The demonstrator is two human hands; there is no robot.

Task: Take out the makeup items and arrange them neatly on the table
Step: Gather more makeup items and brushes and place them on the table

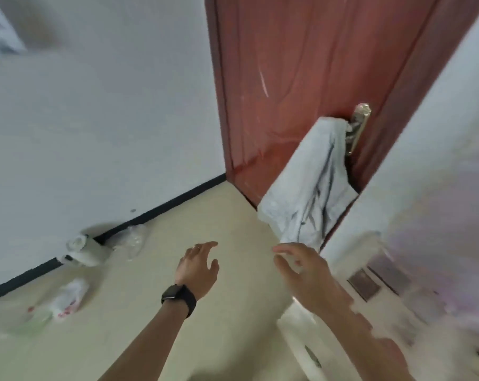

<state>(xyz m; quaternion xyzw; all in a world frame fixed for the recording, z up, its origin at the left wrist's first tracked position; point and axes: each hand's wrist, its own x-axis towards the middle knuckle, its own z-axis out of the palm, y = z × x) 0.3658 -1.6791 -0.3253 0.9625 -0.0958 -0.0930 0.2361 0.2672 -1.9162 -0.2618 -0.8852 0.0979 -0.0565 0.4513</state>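
Centrally, low in the frame: left hand [198,268] stretched forward, back upward, fingers spread and gently bent, released, gripping nothing. Thin ring [197,247] on one finger; black rectangular watch [177,295] on a broad dark strap round the wrist; bare forearm running down to the bottom edge. To its right, apart from it: right hand [301,266], likewise stretched forward, fingers loosely curled, thumb out, blurred, also released with nothing seen in the grasp.

Beneath both, smooth pale beige floor [205,215]. Under the right forearm, at lower right, a blurred white rounded object [301,345], kind not to be told.

Left of the hands, along a black skirting strip [177,200]: soft white roll [87,250], crumpled clear plastic bag [132,239] just beside it, and nearer the lower left a wrinkled white plastic bag [68,298] with red print. Behind, matte white wall [95,133] filling the upper left.

Above the hands, at upper middle, glossy red-brown door [301,78] with pale streaked scratches; shiny metal handle [360,125] on its right side; creased pale blue-grey cloth [307,188] draped from that handle, hanging in folds down to just above the right hand. At far right, smeared white surface [439,188], too blurred to read.

Makeup items: whereabouts not to be told from this view.
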